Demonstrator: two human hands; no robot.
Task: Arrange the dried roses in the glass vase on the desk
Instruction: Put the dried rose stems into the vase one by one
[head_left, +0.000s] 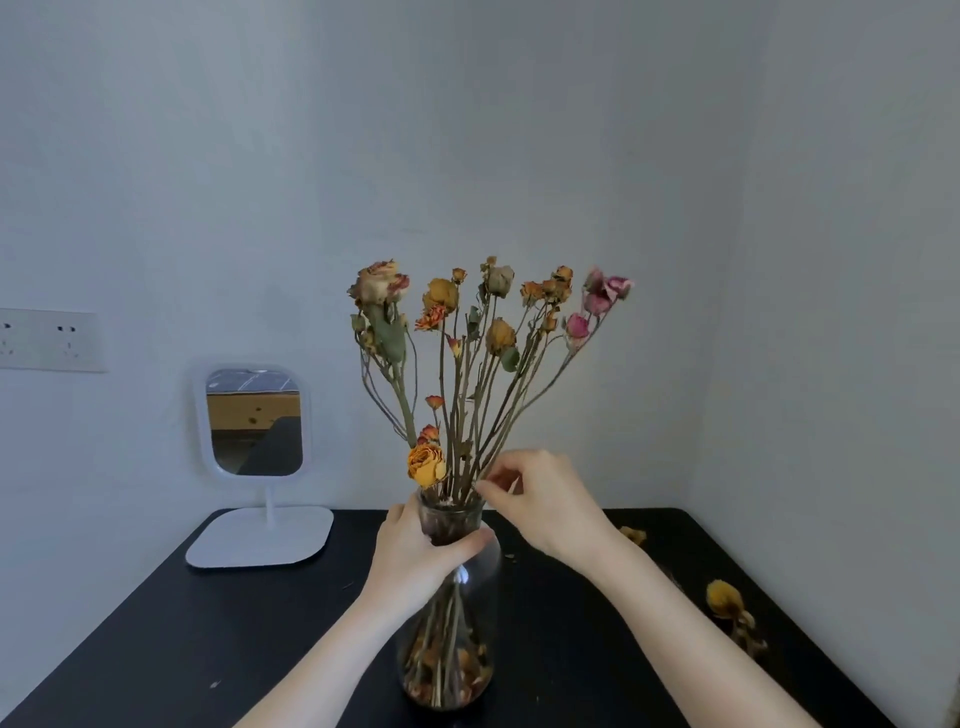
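- Dried roses (483, 332): the bunch stands in the glass vase (451, 644). Its stems fan up and out from the mouth. Heads are yellow, orange, cream and pink, shrivelled, with a few dull green leaves. One yellow head sits low, just above the rim on the left.
- Glass vase: clear, narrow neck, wider body, upright on the table (208, 649) towards the front edge, about mid-width. Stem ends and fallen petals lie at its bottom.
- Left grip (415, 556): fingers and thumb are wrapped round the neck of the vase. Judged purpose: to steady the vase while the stems are shifted, since the tall bunch would make it prone to tipping.
- Right grip (545, 499): thumb and forefinger are closed in a pinch on a thin stem just above the rim, on the right of the bunch. Judged purpose: to seat or re-angle a single stem. The hold is low, probably because a brittle stem would snap if taken higher.
- Progress, as a judgement: most roses are in, and spacing is being adjusted.
- Loose flower heads (724, 597): yellow, lying with scraps near the right edge of the table, apart from the vase.
- Mirror (254, 421): white frame on a flat stand, at the back left corner.
- Wall socket (49, 340): on the wall, far left.
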